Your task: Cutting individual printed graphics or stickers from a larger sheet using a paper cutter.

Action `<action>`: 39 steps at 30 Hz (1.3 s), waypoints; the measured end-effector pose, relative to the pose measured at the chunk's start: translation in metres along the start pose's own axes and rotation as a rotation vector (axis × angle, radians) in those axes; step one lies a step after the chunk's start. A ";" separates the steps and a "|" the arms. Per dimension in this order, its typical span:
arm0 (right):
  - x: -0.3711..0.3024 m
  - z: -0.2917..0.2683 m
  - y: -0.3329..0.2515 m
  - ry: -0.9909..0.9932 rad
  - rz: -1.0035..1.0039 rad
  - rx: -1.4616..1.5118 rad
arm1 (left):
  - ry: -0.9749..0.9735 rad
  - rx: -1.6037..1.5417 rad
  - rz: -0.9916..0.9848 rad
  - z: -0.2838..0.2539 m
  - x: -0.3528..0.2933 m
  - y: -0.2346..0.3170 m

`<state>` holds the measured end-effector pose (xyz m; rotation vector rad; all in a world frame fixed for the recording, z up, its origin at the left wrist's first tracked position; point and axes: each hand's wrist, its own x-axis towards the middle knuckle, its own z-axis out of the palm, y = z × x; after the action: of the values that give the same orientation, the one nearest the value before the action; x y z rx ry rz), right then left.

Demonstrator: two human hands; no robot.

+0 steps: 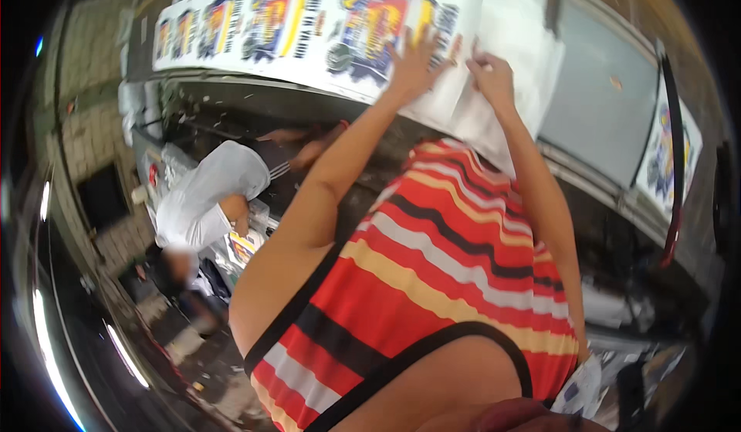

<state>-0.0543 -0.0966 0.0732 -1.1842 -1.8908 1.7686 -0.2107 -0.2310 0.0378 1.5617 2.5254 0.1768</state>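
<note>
A long white sheet (328, 15) printed with a row of colourful logos in blue, yellow and red lies along the table at the top. My left hand (415, 65) is open, its fingers spread flat on the sheet beside the largest logo (378, 34). To its right, my right hand (492, 78) has its fingers closed in a pinch at a raised fold in the white material (467, 61). Whatever sits between those fingertips is too small and blurred to make out. Plain white material (525, 42) continues right of the fold and hangs over the near edge.
A grey flat panel (598, 84) lies right of the white material. Beyond it are a dark upright bar (677, 146) and another printed piece (664, 158). On the left, a co-worker in a white shirt (216, 189) bends over near plastic-wrapped items (170, 162).
</note>
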 end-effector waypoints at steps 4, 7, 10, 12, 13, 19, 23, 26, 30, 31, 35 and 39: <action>-0.007 -0.027 -0.029 -0.079 -0.209 0.239 | 0.190 -0.357 -0.119 -0.012 0.022 0.013; -0.016 -0.061 -0.040 -0.105 -0.349 0.266 | 0.264 -0.515 -0.201 -0.025 0.036 0.018; -0.013 -0.096 -0.041 0.002 0.024 0.372 | 0.282 -0.537 -0.207 -0.031 0.038 0.021; -0.020 -0.125 -0.030 0.027 -0.043 0.342 | 0.246 -0.446 -0.182 -0.028 0.040 0.026; -0.020 -0.137 -0.023 0.084 -0.064 0.312 | 0.243 -0.453 -0.187 -0.023 0.039 0.030; -0.014 -0.201 0.046 0.149 0.114 0.320 | 0.141 -0.365 -0.226 0.012 0.045 0.076; -0.018 -0.229 0.070 0.239 0.182 0.230 | 0.187 -0.318 -0.040 0.013 0.050 0.087; -0.022 -0.232 0.072 0.361 0.233 0.157 | 0.133 -0.365 0.036 0.002 0.053 0.077; -0.020 -0.218 0.076 0.496 0.158 0.129 | 0.045 -0.374 0.287 -0.011 0.065 0.082; -0.021 -0.216 0.078 0.531 0.087 0.143 | 0.023 -0.326 0.370 -0.013 0.070 0.089; -0.017 -0.210 0.091 0.599 0.069 0.197 | -0.069 -0.147 0.509 -0.012 0.085 0.133; -0.010 -0.217 0.099 0.582 -0.036 -0.122 | -0.126 -0.025 0.526 -0.003 0.099 0.162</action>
<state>0.1396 0.0358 0.0281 -1.4931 -1.6608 1.1261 -0.1132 -0.0699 0.0635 2.1184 1.9628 0.1649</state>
